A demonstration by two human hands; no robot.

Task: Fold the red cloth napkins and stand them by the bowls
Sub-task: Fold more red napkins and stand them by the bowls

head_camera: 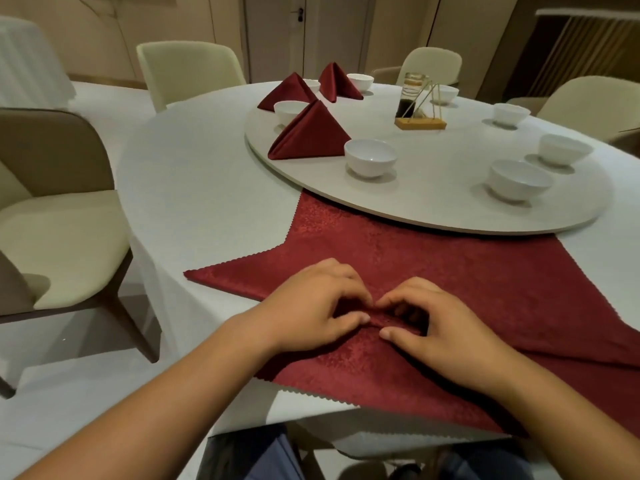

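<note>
Red napkin (398, 258) pinched mid-fold between my left grip (311, 306) and right grip (438, 329), worktop (194, 202) near edge; three folded napkins (311, 133) stand, other bowls (519, 180) wait.

Just the one cam, head-worn and wide-angle, looking forward and down across the round table (194, 188) from its near edge. Left hand (311, 303), right hand (436, 327) and the red napkin (415, 258) sit close at 6 o'clock. The turntable (433, 188) is farther out toward 12-1, a cream chair (62, 237) at 9, and a door (277, 36) far back at 12.
</note>
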